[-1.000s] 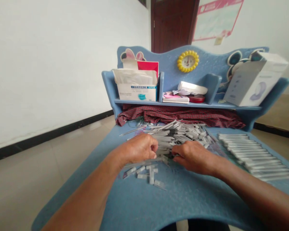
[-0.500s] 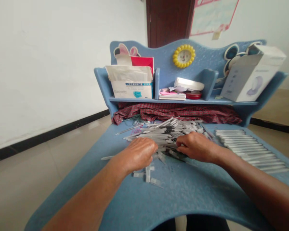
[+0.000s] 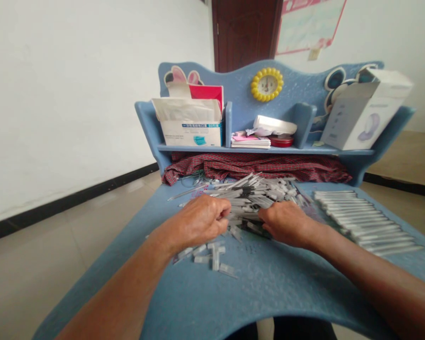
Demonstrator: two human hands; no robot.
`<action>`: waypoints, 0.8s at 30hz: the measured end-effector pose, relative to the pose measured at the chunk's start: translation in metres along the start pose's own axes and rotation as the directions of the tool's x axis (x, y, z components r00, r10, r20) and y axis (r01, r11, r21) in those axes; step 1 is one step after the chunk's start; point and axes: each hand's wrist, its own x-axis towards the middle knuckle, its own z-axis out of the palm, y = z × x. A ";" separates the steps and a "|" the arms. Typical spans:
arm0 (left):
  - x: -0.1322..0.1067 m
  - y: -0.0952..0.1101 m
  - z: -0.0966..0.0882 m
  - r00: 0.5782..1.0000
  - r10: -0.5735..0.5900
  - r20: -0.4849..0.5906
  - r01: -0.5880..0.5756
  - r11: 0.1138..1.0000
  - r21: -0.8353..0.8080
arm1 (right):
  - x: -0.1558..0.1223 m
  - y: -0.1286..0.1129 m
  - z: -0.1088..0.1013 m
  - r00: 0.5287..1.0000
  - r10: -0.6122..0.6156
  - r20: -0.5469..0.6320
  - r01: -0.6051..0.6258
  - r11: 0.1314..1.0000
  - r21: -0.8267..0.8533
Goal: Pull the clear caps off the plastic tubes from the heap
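My left hand [image 3: 202, 220] is closed at the near left side of a loose pile of pens [image 3: 250, 190], thumb and fingers pressed together. Closed as well, my right hand [image 3: 286, 221] rests at the pile's near right side, its fingertips pointing inward. What either hand holds, if anything, is hidden by the fingers. Several small clear pen caps [image 3: 216, 259] lie scattered below my left hand. To the right, several pens are laid side by side in a neat row [image 3: 368, 222].
The blue desk [image 3: 255, 293] has a raised shelf at its back. On it stand a mask box [image 3: 193, 132], papers [image 3: 250, 142], a red round tin [image 3: 281, 141] and a white carton [image 3: 357, 113]. Rolled checked cloth [image 3: 258, 167] lies beneath the shelf.
My left hand has lifted slightly, and more caps show below it. My right hand has drawn a little nearer to me, its fingers more curled. The view has shifted slightly.
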 end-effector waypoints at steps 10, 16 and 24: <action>0.003 -0.002 -0.005 0.970 0.116 -0.213 -0.097 0.991 0.097 | -0.007 0.013 -0.012 0.994 0.056 -0.099 -0.058 0.998 -0.019; 0.003 -0.004 -0.002 0.973 0.128 -0.194 -0.092 0.978 0.185 | -0.013 0.016 -0.016 0.979 0.053 -0.195 -0.056 0.998 -0.012; 0.004 -0.003 -0.003 0.976 0.126 -0.178 -0.084 0.971 0.224 | -0.013 0.015 -0.013 0.976 0.033 -0.214 -0.037 0.999 -0.015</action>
